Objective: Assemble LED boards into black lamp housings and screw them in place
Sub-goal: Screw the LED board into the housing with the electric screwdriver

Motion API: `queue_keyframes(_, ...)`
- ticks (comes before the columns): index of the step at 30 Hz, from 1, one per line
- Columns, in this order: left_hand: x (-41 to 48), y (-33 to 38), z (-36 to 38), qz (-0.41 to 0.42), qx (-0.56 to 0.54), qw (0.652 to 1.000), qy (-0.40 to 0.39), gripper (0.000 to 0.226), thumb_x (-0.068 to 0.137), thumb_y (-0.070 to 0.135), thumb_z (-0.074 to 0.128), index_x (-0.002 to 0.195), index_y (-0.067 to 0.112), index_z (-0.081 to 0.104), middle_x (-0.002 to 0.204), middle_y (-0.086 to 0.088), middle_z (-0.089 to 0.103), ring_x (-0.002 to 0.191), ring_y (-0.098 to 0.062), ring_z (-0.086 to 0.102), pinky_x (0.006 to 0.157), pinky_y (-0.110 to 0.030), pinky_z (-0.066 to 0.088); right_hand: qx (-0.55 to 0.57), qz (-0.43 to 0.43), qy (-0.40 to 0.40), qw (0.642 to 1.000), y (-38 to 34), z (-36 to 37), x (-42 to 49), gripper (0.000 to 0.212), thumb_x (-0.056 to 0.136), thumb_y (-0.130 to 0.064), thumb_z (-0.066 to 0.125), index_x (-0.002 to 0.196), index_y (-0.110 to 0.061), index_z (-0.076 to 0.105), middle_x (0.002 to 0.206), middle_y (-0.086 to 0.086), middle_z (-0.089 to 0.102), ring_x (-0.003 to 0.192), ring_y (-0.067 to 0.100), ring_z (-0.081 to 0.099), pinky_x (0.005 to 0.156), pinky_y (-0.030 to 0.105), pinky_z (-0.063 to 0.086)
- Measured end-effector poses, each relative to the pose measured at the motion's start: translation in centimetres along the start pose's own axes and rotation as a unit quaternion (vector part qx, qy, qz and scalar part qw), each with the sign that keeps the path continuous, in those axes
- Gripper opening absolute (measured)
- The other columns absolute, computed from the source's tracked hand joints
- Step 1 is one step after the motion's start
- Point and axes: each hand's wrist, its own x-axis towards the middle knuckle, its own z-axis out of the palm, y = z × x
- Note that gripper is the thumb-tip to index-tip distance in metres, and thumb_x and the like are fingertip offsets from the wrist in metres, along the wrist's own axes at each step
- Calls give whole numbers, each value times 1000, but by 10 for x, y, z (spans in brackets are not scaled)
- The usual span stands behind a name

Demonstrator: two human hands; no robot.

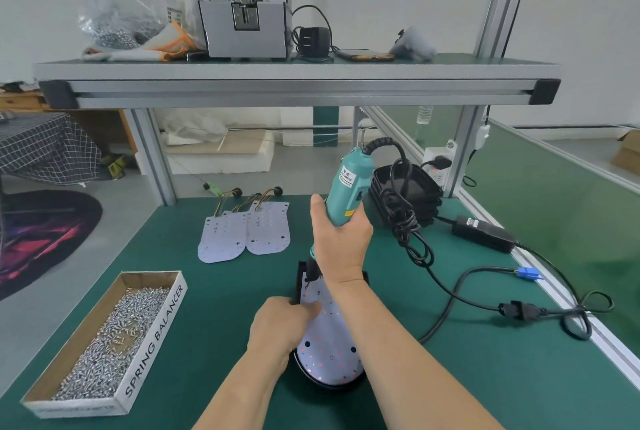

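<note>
A black lamp housing lies on the green mat near me with a white LED board seated inside it. My right hand grips a teal electric screwdriver held upright, its tip down at the board's far left corner. My left hand rests on the housing's left edge, thumb pressing on the board. Two spare LED boards with wires lie farther back. A stack of black housings stands at the back right.
A cardboard tray of screws marked SPRING BALANCER sits at the left. The screwdriver's black cable and power adapter trail over the right side. Overhead, a shelf carries a grey screw feeder.
</note>
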Motion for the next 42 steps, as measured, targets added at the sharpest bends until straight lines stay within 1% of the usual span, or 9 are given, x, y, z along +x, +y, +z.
queue_keyframes(5,-1,-2,0,-1,-3,1000,2,41,63,38,73,56,19,37,52,4,40,57,-21,35,60,-29,26,5,44,-11,999,7,-1,0,35,76,-39,72,66,-22,43,52,-15,46,50,9,42,51,27,43)
queue_keyframes(13,-3,-2,-1,8,-2,1000,2,39,65,38,72,60,18,38,57,1,41,59,-21,35,61,-31,26,22,73,-10,997,1,-4,-4,32,78,-37,73,71,-20,47,55,-12,50,53,14,49,57,43,51)
queue_keyframes(19,-3,4,-3,-12,-15,1000,-20,32,61,38,71,65,17,47,65,-4,48,63,-20,40,62,-31,31,41,31,-8,999,-16,-14,-7,34,82,-38,74,74,-11,54,58,-13,53,57,10,51,62,29,50)
queue_keyframes(21,-3,6,-3,-16,-21,999,-29,33,54,39,69,73,14,58,72,-6,58,66,-21,49,65,-32,37,49,19,6,999,-26,-22,-1,32,84,-35,74,74,-12,55,59,-13,53,56,9,51,60,27,49)
queue_keyframes(25,-2,5,-3,-19,-25,999,-18,36,57,37,74,63,13,48,62,-3,53,61,-22,45,64,-29,33,42,14,70,997,-40,-53,17,32,81,-39,74,76,-13,57,61,-11,57,57,11,54,58,27,49)
queue_keyframes(30,-4,7,-5,-22,-38,999,-24,36,51,37,69,67,10,52,70,-7,58,66,-23,49,67,-31,37,15,57,147,987,-30,-104,29,30,76,-48,74,75,-22,58,71,9,66,63,19,62,61,34,53)
queue_keyframes(36,0,2,-11,-27,-70,997,-31,59,52,39,75,86,-8,66,95,-20,73,78,-27,61,74,-34,44,-1,155,259,953,2,-171,33,33,82,-44,72,99,-25,51,84,1,70,67,4,64,68,28,48)
queue_keyframes(38,2,-1,-11,-26,-80,996,-25,56,60,36,82,89,-9,66,100,-21,71,81,-27,58,75,-34,42,-32,206,284,936,15,-195,30,45,85,-39,72,114,-23,42,104,5,65,85,16,65,77,31,49)
queue_keyframes(42,7,-7,-10,-15,-85,996,-3,34,74,32,79,76,8,55,79,-10,57,74,-23,47,69,-33,35,-144,261,237,925,35,-227,16,50,90,-23,68,128,-12,36,115,12,56,88,30,60,77,40,49)
